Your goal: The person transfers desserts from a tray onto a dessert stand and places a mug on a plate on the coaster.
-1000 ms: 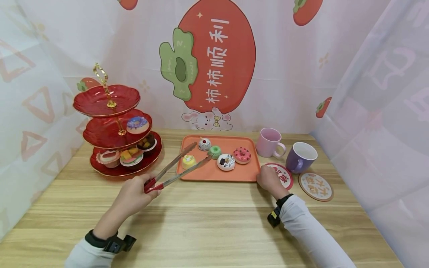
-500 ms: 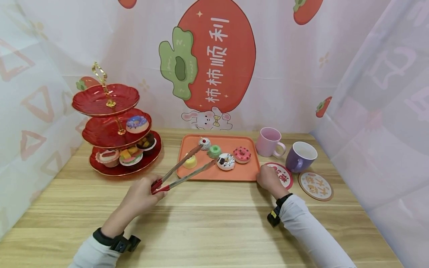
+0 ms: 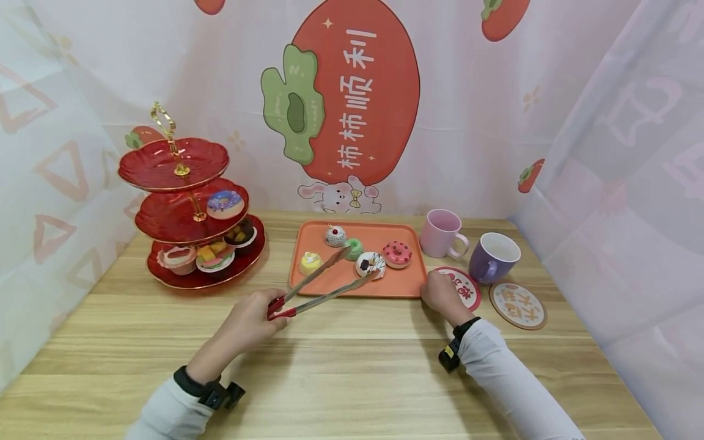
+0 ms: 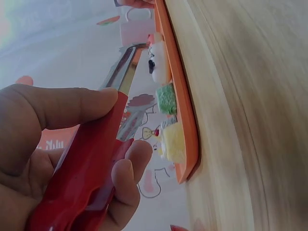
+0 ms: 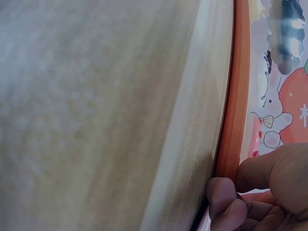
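My left hand [image 3: 250,324] grips the red handles of metal tongs [image 3: 330,296]. Their arms stand spread apart over the orange tray [image 3: 407,284], nothing between the tips. One tip is by a green ring-shaped cake [image 3: 355,247], the other in front of a white donut [image 3: 361,266] with dark drizzle; whether they touch, I cannot tell. Also on the tray are a pink donut [image 3: 397,253], a small yellow cake [image 3: 310,263] and a speckled cake with a cherry [image 3: 335,236]. My right hand [image 3: 441,297] pinches the tray's front right corner, thumb and fingers around its rim [image 5: 231,159].
On the left rises a red three-tier stand [image 3: 176,227]; it bears a purple-topped donut [image 3: 225,211] and several cupcakes. To the right stand a pink mug [image 3: 439,235] and a purple mug [image 3: 484,266], beside a red-rimmed coaster [image 3: 470,296] and a brown-rimmed one [image 3: 518,305].
The tongs in my left hand have moved right, from around the yellow cake to near the green cake and white donut. My right hand has stayed at the tray corner.
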`<action>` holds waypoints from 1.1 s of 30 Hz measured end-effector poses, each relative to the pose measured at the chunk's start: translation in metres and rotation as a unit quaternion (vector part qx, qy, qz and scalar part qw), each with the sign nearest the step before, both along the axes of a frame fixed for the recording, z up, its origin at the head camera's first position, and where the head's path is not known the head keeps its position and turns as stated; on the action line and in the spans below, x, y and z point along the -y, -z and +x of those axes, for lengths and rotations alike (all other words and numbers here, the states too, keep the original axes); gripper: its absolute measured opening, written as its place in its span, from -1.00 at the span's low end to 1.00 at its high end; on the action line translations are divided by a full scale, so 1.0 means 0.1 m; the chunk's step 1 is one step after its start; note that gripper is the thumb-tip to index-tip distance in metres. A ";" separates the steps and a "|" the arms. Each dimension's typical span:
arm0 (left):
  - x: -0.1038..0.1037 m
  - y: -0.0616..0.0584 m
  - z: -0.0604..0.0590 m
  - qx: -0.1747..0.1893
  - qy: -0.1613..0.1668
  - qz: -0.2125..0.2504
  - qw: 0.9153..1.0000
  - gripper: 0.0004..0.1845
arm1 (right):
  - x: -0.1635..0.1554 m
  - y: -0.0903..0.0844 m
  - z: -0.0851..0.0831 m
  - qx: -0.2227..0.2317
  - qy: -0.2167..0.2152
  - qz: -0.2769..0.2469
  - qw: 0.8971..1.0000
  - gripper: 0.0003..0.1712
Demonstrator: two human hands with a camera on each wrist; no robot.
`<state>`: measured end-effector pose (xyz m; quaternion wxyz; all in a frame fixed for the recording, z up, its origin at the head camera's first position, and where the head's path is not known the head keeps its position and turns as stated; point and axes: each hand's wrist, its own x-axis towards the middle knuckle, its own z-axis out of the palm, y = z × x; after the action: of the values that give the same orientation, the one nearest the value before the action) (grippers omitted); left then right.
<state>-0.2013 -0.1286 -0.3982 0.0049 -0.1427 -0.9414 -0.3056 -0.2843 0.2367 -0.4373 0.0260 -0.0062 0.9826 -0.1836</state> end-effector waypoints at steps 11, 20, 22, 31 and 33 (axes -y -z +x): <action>-0.16 0.08 -0.10 0.012 0.003 0.003 1.000 -0.64 | 0.00 0.00 0.01 -0.013 -0.009 0.001 1.000 -0.83; -0.29 0.08 -0.14 -0.002 -0.006 -0.031 1.000 -0.67 | -0.01 -0.01 0.02 -0.021 -0.014 0.002 1.000 -0.83; -0.32 0.08 -0.14 -0.007 -0.005 -0.034 0.999 -0.68 | -0.01 -0.01 0.02 -0.022 -0.015 0.001 1.000 -0.83; -0.41 0.10 -0.14 -0.001 -0.004 -0.037 0.999 -0.68 | 0.00 -0.01 0.02 -0.009 -0.006 -0.001 1.000 -0.85; -0.42 0.10 -0.14 0.001 -0.005 -0.038 0.999 -0.64 | -0.01 -0.01 0.02 -0.011 -0.007 -0.003 1.000 -0.84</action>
<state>-0.2154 -0.0868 -0.4082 0.0000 -0.1375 -0.9530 -0.2700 -0.2827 0.2374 -0.4361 0.0164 -0.0148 0.9823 -0.1858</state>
